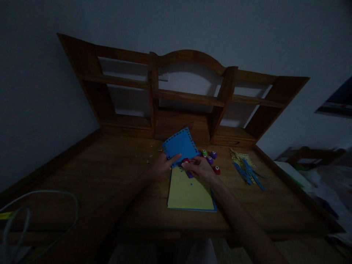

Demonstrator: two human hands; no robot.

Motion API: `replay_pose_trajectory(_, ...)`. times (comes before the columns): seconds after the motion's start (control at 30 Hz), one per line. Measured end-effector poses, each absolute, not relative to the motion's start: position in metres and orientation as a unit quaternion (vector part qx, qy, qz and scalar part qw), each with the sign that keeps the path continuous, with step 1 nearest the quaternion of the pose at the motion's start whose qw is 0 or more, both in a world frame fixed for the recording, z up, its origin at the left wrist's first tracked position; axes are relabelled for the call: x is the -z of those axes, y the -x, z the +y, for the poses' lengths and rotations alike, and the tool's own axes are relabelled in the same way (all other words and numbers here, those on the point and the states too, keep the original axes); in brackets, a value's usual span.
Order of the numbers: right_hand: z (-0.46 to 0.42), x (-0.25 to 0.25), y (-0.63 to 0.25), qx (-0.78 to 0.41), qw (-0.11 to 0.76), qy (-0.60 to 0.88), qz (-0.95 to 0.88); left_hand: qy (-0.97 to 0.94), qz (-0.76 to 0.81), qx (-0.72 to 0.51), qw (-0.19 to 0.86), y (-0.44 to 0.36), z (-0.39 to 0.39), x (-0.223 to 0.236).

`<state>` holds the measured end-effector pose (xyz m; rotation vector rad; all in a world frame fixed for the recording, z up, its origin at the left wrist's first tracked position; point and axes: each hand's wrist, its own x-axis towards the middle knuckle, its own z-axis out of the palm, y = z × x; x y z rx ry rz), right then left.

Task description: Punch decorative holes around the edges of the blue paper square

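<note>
From where I stand, the left hand (162, 165) pinches the blue sheet (180, 145), seemingly steadying its five-o'clock edge beside the red punch (186, 160) gripped in the right hand's (202, 168) fingers.

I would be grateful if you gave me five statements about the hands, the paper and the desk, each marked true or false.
1. The left hand holds the blue card. True.
2. The right hand holds a green punch. False: it holds a red punch.
3. Holes run along edges of the blue card. True.
4. The blue strips lie left of the yellow paper. False: the blue strips lie to its right.
5. The shelf stands at the back of the desk. True.
</note>
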<state>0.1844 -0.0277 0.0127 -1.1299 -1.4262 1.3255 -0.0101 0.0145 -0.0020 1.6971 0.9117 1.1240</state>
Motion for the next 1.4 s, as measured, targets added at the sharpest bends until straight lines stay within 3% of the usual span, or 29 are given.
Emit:
replay_pose_trajectory(0.3, -0.029, -0.009, -0.181, -0.555, 0.431, 0.424, -0.571, -0.668, 0.435, -0.476, 0.372, 0.014, 0.022, 0.003)
replay_pose_trajectory(0.57, -0.028, -0.016, -0.183, -0.547, 0.454, 0.426, -0.56, -0.667, 0.4, -0.494, 0.388, 0.012, 0.028, 0.004)
replay_pose_trajectory(0.9, -0.025, -0.017, -0.185, -0.553, 0.48, 0.41, -0.544, -0.629, 0.369, -0.486, 0.481, 0.009, 0.019, -0.004)
replay_pose_trajectory(1.4, -0.024, -0.012, -0.181, -0.578, 0.492, 0.393, -0.52, -0.686, 0.377, -0.474, 0.403, 0.01, 0.02, 0.0)
